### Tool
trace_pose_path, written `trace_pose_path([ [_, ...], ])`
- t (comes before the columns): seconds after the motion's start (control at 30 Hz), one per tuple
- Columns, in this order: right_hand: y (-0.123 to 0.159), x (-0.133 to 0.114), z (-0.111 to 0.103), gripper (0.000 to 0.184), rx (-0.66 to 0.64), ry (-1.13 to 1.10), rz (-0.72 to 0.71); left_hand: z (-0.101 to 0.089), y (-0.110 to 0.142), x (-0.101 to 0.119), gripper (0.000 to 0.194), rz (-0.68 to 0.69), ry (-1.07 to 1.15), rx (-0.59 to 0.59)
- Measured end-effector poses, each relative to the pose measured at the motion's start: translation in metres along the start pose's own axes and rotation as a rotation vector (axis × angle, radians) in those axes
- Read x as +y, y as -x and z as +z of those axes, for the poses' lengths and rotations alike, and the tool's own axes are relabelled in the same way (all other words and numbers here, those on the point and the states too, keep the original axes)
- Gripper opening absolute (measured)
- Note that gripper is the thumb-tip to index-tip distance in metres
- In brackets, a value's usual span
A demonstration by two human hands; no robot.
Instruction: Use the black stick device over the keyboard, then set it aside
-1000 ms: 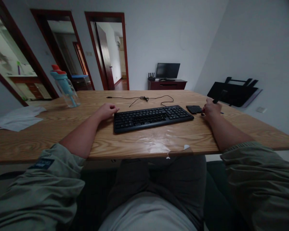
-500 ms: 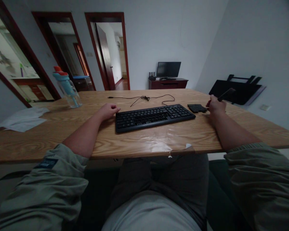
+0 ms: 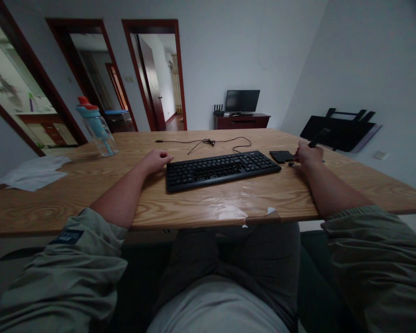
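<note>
Slim dark stick-shaped tool (image 3: 318,137): black, matte, pointing up and to the right, far right part of the wooden table (image 3: 201,208). Right hand (image 3: 308,154): fingers curled shut around the tool's lower end. Small black square pad (image 3: 280,156): flat, just left of that hand, beside the right end of the black keyboard (image 3: 222,169). Keyboard: full-size, cable (image 3: 208,141) trailing to the far side; key legends too small to read. Left hand (image 3: 156,160): loosely curled, resting at the keyboard's left end, holding nothing. Sleeve patch (image 3: 66,237): lettering illegible.
</note>
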State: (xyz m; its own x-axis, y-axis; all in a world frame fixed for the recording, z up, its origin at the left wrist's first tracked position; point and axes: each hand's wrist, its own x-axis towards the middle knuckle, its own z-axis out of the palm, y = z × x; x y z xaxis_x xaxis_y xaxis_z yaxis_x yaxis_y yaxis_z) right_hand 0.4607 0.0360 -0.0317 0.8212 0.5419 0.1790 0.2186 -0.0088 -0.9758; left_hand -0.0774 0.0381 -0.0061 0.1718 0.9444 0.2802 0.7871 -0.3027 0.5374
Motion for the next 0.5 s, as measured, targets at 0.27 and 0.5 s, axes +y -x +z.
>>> trace_pose_path([
  [0.27, -0.007, -0.005, -0.020, 0.024, 0.157, 0.154, -0.242, -0.001, 0.001, 0.001, 0.029, 0.002, -0.006, -0.001],
  [0.5, 0.004, -0.022, -0.047, 0.036, -0.232, 0.679, -0.177, -0.001, 0.001, 0.001, 0.029, 0.020, -0.005, -0.012],
])
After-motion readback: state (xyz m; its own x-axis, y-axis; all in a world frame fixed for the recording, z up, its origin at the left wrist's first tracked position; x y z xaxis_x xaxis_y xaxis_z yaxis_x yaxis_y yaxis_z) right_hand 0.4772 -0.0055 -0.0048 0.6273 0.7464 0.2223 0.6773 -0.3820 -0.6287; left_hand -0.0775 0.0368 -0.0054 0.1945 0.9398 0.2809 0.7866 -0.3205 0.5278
